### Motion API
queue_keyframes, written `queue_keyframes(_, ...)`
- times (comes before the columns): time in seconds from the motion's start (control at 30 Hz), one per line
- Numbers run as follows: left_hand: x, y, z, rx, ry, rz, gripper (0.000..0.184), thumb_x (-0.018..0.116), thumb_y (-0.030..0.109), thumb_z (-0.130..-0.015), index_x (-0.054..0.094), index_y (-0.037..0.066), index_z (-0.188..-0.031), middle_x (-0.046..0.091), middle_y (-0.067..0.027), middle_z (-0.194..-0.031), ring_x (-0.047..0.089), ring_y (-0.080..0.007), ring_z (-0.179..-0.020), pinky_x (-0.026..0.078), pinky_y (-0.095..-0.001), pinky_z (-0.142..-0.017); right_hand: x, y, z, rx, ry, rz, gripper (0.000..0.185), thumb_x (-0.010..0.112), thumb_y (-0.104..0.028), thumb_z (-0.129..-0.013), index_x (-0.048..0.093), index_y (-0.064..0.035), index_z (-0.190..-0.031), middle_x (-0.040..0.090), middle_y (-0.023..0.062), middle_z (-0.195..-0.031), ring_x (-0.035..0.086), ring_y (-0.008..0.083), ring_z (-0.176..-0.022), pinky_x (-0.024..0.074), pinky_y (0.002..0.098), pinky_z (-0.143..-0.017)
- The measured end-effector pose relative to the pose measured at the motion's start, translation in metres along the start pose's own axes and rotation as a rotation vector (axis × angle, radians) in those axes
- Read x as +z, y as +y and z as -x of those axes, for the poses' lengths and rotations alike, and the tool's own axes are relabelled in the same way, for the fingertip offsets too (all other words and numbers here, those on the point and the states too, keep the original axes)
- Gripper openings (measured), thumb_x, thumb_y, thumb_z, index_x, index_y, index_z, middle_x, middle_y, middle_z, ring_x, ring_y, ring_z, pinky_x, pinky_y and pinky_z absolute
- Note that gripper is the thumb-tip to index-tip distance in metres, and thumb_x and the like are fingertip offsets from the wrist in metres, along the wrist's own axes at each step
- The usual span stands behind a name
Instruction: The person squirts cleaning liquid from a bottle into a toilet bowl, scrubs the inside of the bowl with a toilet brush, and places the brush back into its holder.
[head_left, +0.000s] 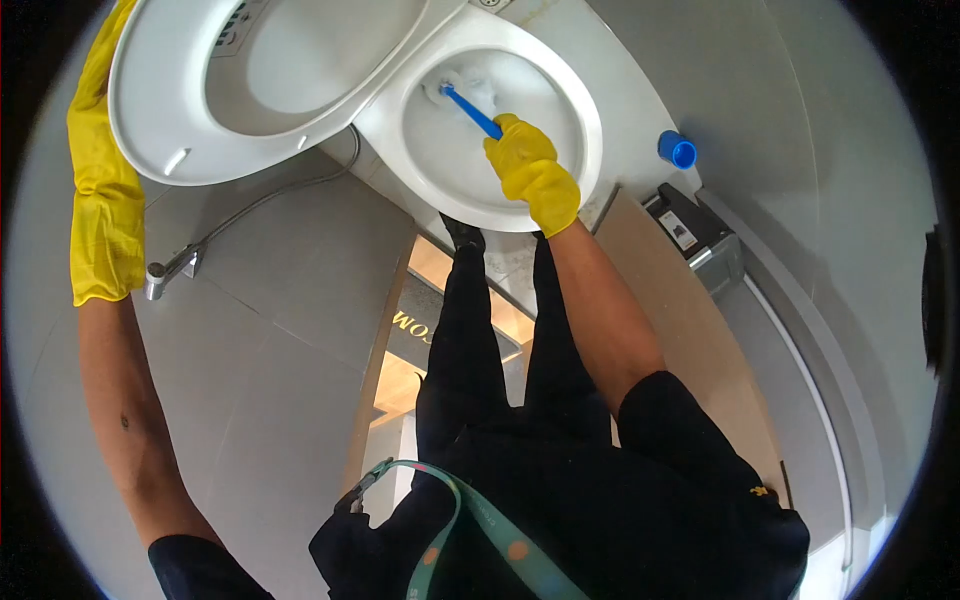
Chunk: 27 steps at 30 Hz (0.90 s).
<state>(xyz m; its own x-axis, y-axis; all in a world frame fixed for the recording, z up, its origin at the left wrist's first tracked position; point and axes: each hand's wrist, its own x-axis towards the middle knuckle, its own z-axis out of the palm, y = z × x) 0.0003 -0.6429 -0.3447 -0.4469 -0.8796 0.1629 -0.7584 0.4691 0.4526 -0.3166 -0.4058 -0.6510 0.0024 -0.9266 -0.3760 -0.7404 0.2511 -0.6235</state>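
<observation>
My right hand, in a yellow rubber glove, is closed around the blue handle of a toilet brush. The brush head is down inside the white toilet bowl, among whitish foam or water. Raised at the upper left are the toilet seat and lid. My left hand, also in a yellow glove, reaches up along their outer edge. Its fingers are cut off by the frame's top or hidden behind the lid, so their grip does not show.
A blue cup-shaped holder stands on the floor to the right. Beyond it are a dark bin-like box and a grey wall. On the left wall hangs a bidet sprayer with a hose. Behind my legs lies a doormat.
</observation>
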Motion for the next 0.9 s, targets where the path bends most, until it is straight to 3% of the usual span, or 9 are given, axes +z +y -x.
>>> queue_keyframes(0.03,0.001,0.000,0.000,-0.001,0.001,0.002,0.045,0.054,0.027,-0.107,0.055,0.004,-0.145,0.056,-0.0181,-0.148,0.053,-0.0315,-0.137,0.041,-0.0396,-0.116,0.000,0.002,0.000,0.150,-0.110,-0.312,0.035,0.071,-0.021,-0.092,0.067,-0.0027,-0.121,0.071,0.0137,-0.072,0.062,0.0244,-0.051,0.0502,0.0383,-0.052)
queue_keyframes(0.07,0.002,0.000,-0.001,0.003,0.003,0.003,0.045,0.054,0.027,-0.107,0.055,0.004,-0.145,0.056,-0.0181,-0.148,0.053,-0.0315,-0.137,0.041,-0.0396,-0.116,-0.013,-0.008,0.006,0.155,-0.106,-0.309,0.035,0.071,-0.021,-0.092,0.067,-0.0027,-0.121,0.071,0.0137,-0.072,0.062,0.0244,-0.051,0.0502,0.0383,-0.052)
queue_keyframes(0.13,0.001,0.000,-0.002,0.005,0.008,-0.002,0.045,0.054,0.027,-0.107,0.055,0.004,-0.145,0.056,-0.0181,-0.148,0.053,-0.0315,-0.137,0.041,-0.0396,-0.116,-0.049,-0.041,0.021,0.735,-0.170,-0.822,0.034,0.068,-0.020,-0.092,0.065,-0.0006,-0.120,0.071,0.0151,-0.075,0.063,0.0197,-0.054,0.0468,0.0326,-0.048)
queue_keyframes(0.23,0.002,0.003,0.000,0.006,0.011,0.001,0.045,0.054,0.027,-0.107,0.055,0.004,-0.145,0.056,-0.0181,-0.148,0.053,-0.0314,-0.137,0.041,-0.0396,-0.116,-0.049,-0.039,0.033,0.740,-0.152,-0.866,0.038,0.068,-0.023,-0.095,0.064,0.0008,-0.125,0.068,0.0115,-0.068,0.057,0.0156,-0.048,0.0424,0.0289,-0.044)
queue_keyframes(0.47,0.005,0.004,-0.002,0.012,0.016,0.002,0.046,0.054,0.027,-0.107,0.055,0.004,-0.145,0.056,-0.0181,-0.148,0.053,-0.0313,-0.137,0.041,-0.0397,-0.116,-0.054,-0.047,0.034,0.639,-0.093,-0.868,0.041,0.068,-0.024,-0.095,0.063,0.0016,-0.126,0.068,0.0113,-0.069,0.058,0.0153,-0.049,0.0427,0.0287,-0.044)
queue_keyframes(0.67,0.005,0.002,-0.005,0.013,0.019,0.001,0.046,0.054,0.028,-0.106,0.054,0.003,-0.146,0.056,-0.0181,-0.148,0.053,-0.0312,-0.137,0.041,-0.0397,-0.116,-0.056,-0.049,0.054,0.691,-0.151,-0.874,0.040,0.068,-0.026,-0.095,0.065,0.0021,-0.124,0.068,0.0108,-0.068,0.056,0.0150,-0.048,0.0433,0.0284,-0.046)
queue_keyframes(0.73,0.006,0.004,-0.006,0.015,0.016,-0.001,0.046,0.054,0.028,-0.106,0.054,0.003,-0.146,0.056,-0.0181,-0.148,0.053,-0.0312,-0.137,0.041,-0.0397,-0.116,-0.047,-0.044,0.064,0.761,-0.124,-0.941,0.039,0.072,-0.031,-0.095,0.069,-0.0041,-0.123,0.066,0.0089,-0.066,0.046,0.0121,-0.041,0.0340,0.0280,-0.038)
queue_keyframes(0.9,0.006,0.005,-0.007,0.018,0.019,0.000,0.047,0.054,0.028,-0.106,0.054,0.003,-0.146,0.056,-0.0180,-0.148,0.053,-0.0311,-0.137,0.041,-0.0398,-0.116,-0.057,-0.035,0.088,0.844,-0.174,-0.987,0.041,0.070,-0.032,-0.096,0.066,-0.0010,-0.122,0.066,0.0098,-0.066,0.047,0.0132,-0.041,0.0363,0.0285,-0.039)
